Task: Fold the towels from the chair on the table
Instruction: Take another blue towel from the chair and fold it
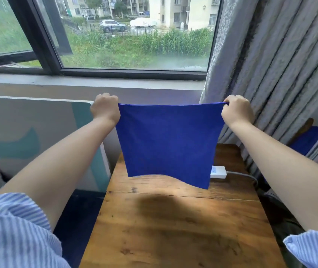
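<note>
Hanging above the wooden table [183, 219], a blue towel [168, 144] is held stretched by its top corners; left hand [105, 108] and right hand [236, 109] are each curled tight on a corner. More towels [313, 141] are seen on the chair at right, a white adapter [218, 172] behind the cloth

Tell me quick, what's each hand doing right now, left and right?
Left hand: closed, fingers gripping the top left corner of the blue towel.
Right hand: closed, fingers gripping the towel's top right corner.
</note>
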Tool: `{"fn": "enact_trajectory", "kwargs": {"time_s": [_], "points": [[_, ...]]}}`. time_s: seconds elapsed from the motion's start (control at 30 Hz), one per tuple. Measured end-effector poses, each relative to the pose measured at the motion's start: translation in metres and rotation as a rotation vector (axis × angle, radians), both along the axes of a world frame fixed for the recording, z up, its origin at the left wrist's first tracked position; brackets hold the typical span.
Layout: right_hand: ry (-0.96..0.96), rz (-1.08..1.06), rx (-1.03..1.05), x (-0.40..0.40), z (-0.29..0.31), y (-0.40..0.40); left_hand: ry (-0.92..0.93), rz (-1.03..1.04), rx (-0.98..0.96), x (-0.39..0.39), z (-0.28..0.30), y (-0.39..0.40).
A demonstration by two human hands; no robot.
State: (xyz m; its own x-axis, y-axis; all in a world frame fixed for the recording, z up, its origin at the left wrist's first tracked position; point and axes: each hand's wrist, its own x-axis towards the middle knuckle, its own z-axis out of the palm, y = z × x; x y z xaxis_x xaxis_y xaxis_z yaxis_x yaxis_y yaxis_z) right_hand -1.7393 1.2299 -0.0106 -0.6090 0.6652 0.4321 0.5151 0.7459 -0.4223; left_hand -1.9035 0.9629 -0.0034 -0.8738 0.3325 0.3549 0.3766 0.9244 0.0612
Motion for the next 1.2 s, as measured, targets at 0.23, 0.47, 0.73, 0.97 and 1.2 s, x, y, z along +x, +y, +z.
{"fn": "enact_trajectory", "kwargs": {"time_s": [0.23, 0.47, 0.73, 0.97, 1.2], "points": [[-0.056, 0.137, 0.038, 0.006, -0.025, 0.002, 0.000, -0.009, -0.016, -0.002, -0.024, -0.015], [-0.184, 0.155, -0.046, 0.008, -0.064, -0.017, -0.115, -0.034, 0.066, 0.011, -0.062, -0.045], [-0.233, 0.066, -0.005, -0.013, -0.072, -0.036, -0.263, -0.025, 0.250, -0.002, -0.082, -0.063], [-0.168, -0.007, 0.016, -0.054, -0.062, -0.040, -0.250, -0.075, 0.262, -0.031, -0.075, -0.062], [0.208, -0.005, -0.091, -0.085, -0.035, -0.048, -0.048, -0.103, 0.398, -0.055, -0.047, -0.061]]}}
